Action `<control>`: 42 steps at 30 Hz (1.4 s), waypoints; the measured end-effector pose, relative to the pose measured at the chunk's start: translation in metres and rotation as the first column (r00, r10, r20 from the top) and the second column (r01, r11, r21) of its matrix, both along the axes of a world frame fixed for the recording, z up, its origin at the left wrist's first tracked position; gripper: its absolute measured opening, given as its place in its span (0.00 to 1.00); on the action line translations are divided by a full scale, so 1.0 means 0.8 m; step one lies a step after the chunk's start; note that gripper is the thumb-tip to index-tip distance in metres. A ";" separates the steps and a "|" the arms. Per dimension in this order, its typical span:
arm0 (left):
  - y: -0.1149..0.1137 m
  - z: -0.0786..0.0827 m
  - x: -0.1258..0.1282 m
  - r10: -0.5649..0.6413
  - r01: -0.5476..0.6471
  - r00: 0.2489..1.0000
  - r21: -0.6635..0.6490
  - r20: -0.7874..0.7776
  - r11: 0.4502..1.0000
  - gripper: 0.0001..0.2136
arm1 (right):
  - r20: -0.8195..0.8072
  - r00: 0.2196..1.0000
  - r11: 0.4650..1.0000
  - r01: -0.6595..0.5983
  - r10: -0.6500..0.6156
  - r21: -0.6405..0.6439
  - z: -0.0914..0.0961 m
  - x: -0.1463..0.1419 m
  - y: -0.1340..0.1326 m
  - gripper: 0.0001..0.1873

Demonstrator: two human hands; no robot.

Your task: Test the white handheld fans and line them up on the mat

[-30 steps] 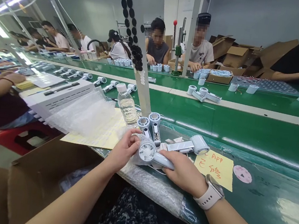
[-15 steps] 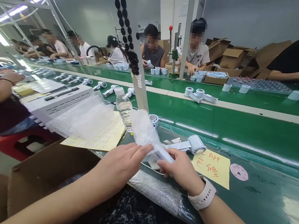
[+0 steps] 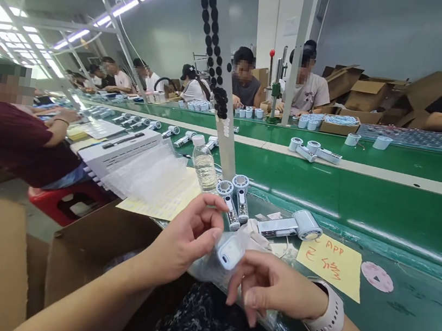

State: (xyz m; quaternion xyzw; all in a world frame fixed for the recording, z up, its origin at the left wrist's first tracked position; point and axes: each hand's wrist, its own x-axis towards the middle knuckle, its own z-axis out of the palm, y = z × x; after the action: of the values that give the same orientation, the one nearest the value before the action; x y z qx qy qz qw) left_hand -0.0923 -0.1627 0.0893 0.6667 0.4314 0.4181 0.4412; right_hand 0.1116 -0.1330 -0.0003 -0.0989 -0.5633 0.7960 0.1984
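The left hand (image 3: 189, 240) and right hand (image 3: 273, 288) are apart, with the bagged fan (image 3: 231, 252) between them. The right's fingers hang loose; whether the left grips the bag cannot be told. Two fans (image 3: 242, 204) lie beyond, near a bottle (image 3: 204, 168).

Pale-blue fan (image 3: 230, 252); yellow note (image 3: 351, 260) lettered red; green belt (image 3: 373, 195); pink disc (image 3: 386, 282); black cloth (image 3: 199, 321), whitish pattern
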 end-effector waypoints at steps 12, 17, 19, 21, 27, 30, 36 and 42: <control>-0.009 -0.012 -0.046 -0.005 0.086 0.960 -0.278 0.279 0.957 0.20 | -0.323 0.946 0.999 0.010 0.007 0.052 -0.003 0.014 0.009 0.26; -0.009 -0.015 -0.086 0.156 -0.127 0.983 -0.261 0.093 0.957 0.21 | -0.258 0.956 0.990 0.143 -0.139 -0.005 -0.015 0.014 0.018 0.24; -0.003 -0.022 -0.108 0.269 -0.259 0.963 -0.238 0.010 0.936 0.21 | -0.213 0.957 0.981 0.194 -0.195 -0.027 -0.019 0.015 0.021 0.24; 0.004 -0.030 -0.136 0.397 -0.392 0.918 -0.219 -0.026 0.894 0.21 | -0.178 0.959 0.975 0.219 -0.222 -0.033 -0.021 0.016 0.022 0.24; 0.006 -0.057 -0.213 0.567 -0.623 0.765 -0.132 -0.305 0.771 0.14 | -0.076 0.977 0.980 0.199 -0.198 0.014 -0.024 0.013 0.019 0.23; 0.002 -0.073 -0.227 0.606 -0.675 0.715 -0.116 -0.349 0.729 0.11 | -0.020 0.987 0.987 0.158 -0.158 0.037 -0.028 0.010 0.018 0.24; 0.013 -0.103 -0.246 0.709 -0.748 0.663 -0.188 -0.240 0.636 0.11 | 0.058 0.994 0.992 0.087 -0.092 0.087 -0.035 0.010 0.018 0.25; 0.027 -0.140 -0.260 0.756 -0.793 0.607 -0.259 -0.247 0.552 0.11 | 0.109 0.989 0.990 0.087 -0.098 0.108 -0.030 0.014 0.019 0.24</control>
State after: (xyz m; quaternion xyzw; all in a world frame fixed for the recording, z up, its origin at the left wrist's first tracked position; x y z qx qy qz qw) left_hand -0.3005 -0.1412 -0.0226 0.3416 0.7690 0.4514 0.2970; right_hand 0.1224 -0.1179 -0.0242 -0.1598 -0.6088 0.7488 0.2076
